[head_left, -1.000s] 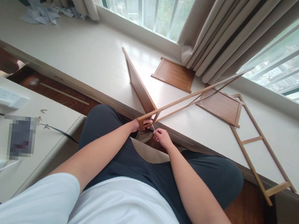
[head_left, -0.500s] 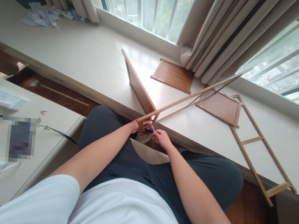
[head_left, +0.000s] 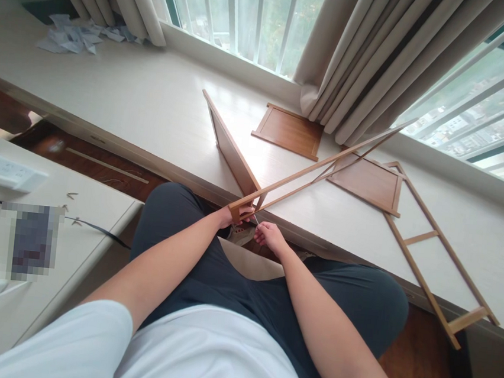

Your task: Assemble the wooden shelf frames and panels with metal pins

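Observation:
My left hand (head_left: 231, 215) is closed around the near end of a long wooden frame (head_left: 298, 177), which slants up to the right over the white ledge. Joined to that end is a wooden panel (head_left: 233, 145), tilted up on its edge. In the closed fingers of my right hand (head_left: 269, 236) is a thin metal tool (head_left: 255, 218), seemingly an Allen key, its tip against the frame's underside close to my left fingers. The exact contact point is too small to make out.
On the white ledge (head_left: 131, 100) lie two wooden panels (head_left: 291, 132) (head_left: 368, 182), a ladder-like wooden frame (head_left: 440, 249) overhanging the front edge, and crumpled papers (head_left: 70, 35). A side table (head_left: 88, 262) at left bears several small screws (head_left: 71, 195) and a power strip (head_left: 8, 170).
The view has shifted slightly. Both hands keep their places at the frame's joint, and the right hand with the thin tool has turned only a little.

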Motion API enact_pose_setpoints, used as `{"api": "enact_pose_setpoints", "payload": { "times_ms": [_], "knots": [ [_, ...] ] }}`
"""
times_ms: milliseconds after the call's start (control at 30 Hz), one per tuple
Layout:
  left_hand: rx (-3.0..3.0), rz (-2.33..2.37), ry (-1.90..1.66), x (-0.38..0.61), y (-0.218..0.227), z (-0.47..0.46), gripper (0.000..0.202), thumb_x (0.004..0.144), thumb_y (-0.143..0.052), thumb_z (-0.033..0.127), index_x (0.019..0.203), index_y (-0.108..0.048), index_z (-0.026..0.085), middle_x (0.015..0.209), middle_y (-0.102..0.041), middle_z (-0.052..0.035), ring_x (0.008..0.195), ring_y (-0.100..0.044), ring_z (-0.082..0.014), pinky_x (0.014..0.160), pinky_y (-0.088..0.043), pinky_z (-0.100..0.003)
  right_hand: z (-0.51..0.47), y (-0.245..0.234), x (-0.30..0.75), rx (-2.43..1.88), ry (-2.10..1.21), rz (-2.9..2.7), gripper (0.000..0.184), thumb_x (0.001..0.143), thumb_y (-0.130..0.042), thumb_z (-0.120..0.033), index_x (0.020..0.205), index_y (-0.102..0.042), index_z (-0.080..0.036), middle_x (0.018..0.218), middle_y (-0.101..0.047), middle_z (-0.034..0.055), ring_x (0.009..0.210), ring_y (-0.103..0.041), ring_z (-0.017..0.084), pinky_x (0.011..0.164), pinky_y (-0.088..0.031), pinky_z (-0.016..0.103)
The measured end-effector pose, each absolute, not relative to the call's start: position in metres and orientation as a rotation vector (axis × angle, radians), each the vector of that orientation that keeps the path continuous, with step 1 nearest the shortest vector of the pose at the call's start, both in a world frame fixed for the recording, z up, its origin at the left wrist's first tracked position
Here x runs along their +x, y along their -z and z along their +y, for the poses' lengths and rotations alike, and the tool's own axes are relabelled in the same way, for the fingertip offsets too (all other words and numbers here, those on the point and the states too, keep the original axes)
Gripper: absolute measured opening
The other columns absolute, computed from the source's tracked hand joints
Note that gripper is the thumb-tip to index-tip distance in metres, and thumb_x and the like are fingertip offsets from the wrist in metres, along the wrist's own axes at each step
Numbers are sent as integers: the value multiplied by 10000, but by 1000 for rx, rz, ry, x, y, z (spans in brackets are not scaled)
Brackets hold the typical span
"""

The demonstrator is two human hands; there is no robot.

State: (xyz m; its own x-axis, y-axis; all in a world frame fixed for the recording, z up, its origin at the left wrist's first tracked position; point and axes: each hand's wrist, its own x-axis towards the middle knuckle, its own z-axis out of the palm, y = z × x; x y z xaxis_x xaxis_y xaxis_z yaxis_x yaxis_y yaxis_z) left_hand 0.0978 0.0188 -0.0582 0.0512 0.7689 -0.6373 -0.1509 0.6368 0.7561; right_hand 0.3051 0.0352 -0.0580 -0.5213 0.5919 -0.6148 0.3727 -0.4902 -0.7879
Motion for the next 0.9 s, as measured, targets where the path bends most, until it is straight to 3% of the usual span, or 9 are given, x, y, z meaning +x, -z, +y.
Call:
{"api": "enact_pose_setpoints", "payload": {
  "times_ms": [467, 733, 900],
  "knots": [
    [597, 1328, -776, 98, 57, 18, 469, 699, -830, 566, 940, -723, 178, 951, -767, -93, 728, -633, -152, 503, -405, -195, 31, 54, 301, -1450, -2192, -1420, 260, 916, -547, -352, 712, -567, -194, 656, -683, 30, 520, -582, 121, 503, -439, 227],
    [574, 1347, -764, 97, 58, 19, 430, 729, -817, 528, 970, -717, 187, 937, -763, -77, 724, -635, -142, 500, -407, -184, 34, 60, 302, -1464, -1906, -1631, 269, 898, -532, -326, 670, -590, -197, 598, -654, 17, 499, -547, 121, 518, -429, 235],
    [571, 1330, -777, 97, 59, 18, 429, 742, -813, 526, 973, -723, 177, 960, -760, -85, 743, -624, -141, 510, -409, -180, 31, 50, 298, -1492, -2104, -1436, 265, 897, -526, -345, 674, -551, -203, 613, -662, 30, 506, -561, 131, 504, -428, 242]
  ]
}}
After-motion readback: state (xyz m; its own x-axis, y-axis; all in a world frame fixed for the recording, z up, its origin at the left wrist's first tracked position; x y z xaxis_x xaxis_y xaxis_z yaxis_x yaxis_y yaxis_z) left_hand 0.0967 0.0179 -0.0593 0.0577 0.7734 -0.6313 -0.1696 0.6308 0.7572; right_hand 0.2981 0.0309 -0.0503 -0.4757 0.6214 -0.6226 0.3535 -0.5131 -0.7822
